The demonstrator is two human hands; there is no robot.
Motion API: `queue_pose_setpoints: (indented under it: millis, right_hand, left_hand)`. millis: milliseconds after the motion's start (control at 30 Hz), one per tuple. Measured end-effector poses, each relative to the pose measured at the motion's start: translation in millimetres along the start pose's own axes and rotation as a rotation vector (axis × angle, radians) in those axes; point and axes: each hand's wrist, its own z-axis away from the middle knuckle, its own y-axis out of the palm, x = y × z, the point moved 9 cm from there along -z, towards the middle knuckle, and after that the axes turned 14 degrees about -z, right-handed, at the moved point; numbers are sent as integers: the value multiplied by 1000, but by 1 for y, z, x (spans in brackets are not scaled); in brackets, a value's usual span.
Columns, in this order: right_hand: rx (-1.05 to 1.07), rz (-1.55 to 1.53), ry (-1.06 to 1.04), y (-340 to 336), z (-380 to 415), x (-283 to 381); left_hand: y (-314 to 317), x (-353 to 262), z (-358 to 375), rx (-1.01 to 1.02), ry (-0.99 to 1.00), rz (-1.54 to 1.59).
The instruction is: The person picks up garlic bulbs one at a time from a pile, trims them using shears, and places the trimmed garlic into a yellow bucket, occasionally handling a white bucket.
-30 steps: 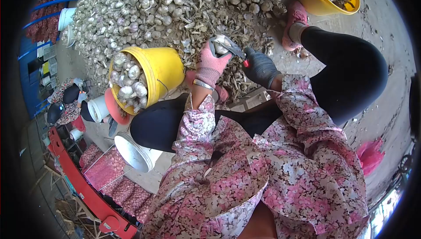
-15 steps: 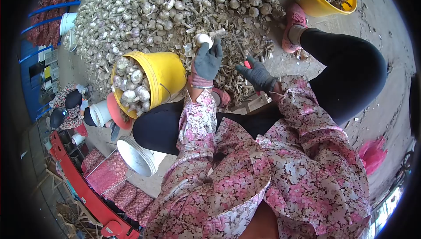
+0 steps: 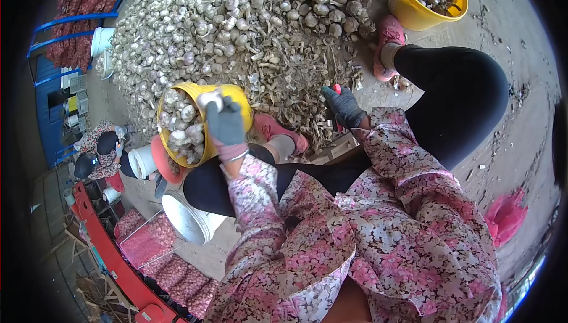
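My left hand [image 3: 226,123], in a grey glove with a pink cuff, is closed around a white garlic bulb [image 3: 210,98]. It is over the side of a tilted yellow bucket [image 3: 241,101], whose mouth holds several trimmed garlic bulbs [image 3: 180,123]. My right hand [image 3: 344,108], also gloved, grips a knife by its red handle [image 3: 337,88]. The thin blade points away from me and is hard to make out against the litter. Dry stalks and husks [image 3: 299,95] lie on the floor between my feet.
A large heap of garlic [image 3: 201,33] spreads out ahead. Another yellow bucket [image 3: 417,20] with darker bulbs stands by my right foot. At left are a white bucket [image 3: 188,219], a co-worker [image 3: 100,151], a red beam [image 3: 109,258] and filled net sacks [image 3: 148,237]. A pink bag [image 3: 506,217] lies at right.
My left hand has moved left and toward me with the bulb, from above the husks to the yellow bucket. The bulb's long stalk no longer shows. My right hand keeps the knife.
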Motion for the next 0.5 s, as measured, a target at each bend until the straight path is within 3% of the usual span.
queue_pose_setpoints:
  millis: [33, 100, 133, 200, 233, 300, 333, 400, 433, 500]
  right_hand:
    - [-1, -3, 5, 1, 0, 1]
    - [-60, -68, 51, 5, 1, -2]
    - [-72, -101, 55, 5, -4, -8]
    - [-94, -169, 83, 7, -10, -16]
    - [-118, -231, 102, 7, -14, -20]
    - [-131, -306, 110, 5, -20, -23]
    - [-125, -315, 70, 3, -23, -21]
    - [-129, -379, 57, 6, -24, -13]
    - [-136, -380, 60, 10, -22, -7]
    - [-252, -449, 83, 8, -19, -1]
  left_hand:
    - [-44, -37, 5, -164, 55, -246]
    - [-54, -139, 26, -597, 488, -1411]
    - [-69, -152, 23, -597, 489, -1422]
    - [-90, -167, 24, -1025, 183, -2247]
    - [-87, -167, 19, -1024, 182, -2257]
    - [-53, -164, 13, -1103, 376, -2322]
    - [3, -146, -2, -844, 675, -2210]
    - [47, -79, -60, -296, 644, -1846]
    - [48, -29, -89, -179, 360, -1374]
    - [42, 60, -154, -111, 352, -1452]
